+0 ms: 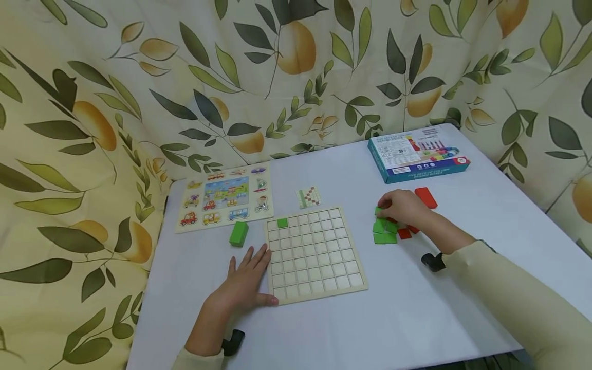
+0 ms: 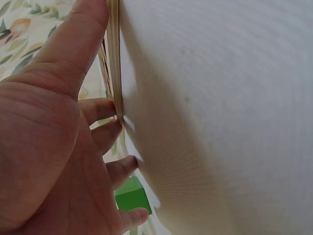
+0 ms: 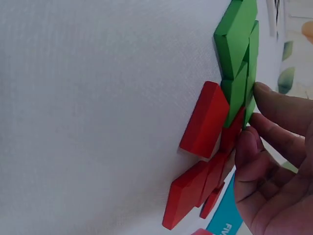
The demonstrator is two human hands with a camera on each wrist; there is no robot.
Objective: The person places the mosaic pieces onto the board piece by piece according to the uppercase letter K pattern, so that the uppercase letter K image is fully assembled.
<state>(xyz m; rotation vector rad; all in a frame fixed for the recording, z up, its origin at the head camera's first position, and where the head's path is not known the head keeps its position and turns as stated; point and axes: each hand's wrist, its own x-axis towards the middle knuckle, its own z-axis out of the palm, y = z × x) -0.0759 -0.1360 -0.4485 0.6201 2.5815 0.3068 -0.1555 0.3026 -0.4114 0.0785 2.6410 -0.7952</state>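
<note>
The light wooden grid board (image 1: 319, 252) lies on the table, one green tile (image 1: 282, 223) in its top row. My left hand (image 1: 245, 280) rests at the board's left edge, fingers spread and thumb at the lower left corner. In the left wrist view, the thumb and some fingertips touch the board's side (image 2: 115, 58). My right hand (image 1: 401, 206) is at the far side of a cluster of green tiles (image 1: 385, 238), its thumb and fingers pinching a green tile (image 3: 250, 105). Red tiles (image 3: 205, 120) lie beside the green ones, partly hidden by that hand in the head view.
A green block (image 1: 238, 234) stands left of the board, and a red block (image 1: 426, 197) lies beyond the right hand. Behind are a picture puzzle board (image 1: 187, 198), a small pattern card (image 1: 309, 197) and a blue-and-white box (image 1: 418, 154). A patterned curtain (image 1: 319, 113) borders the table.
</note>
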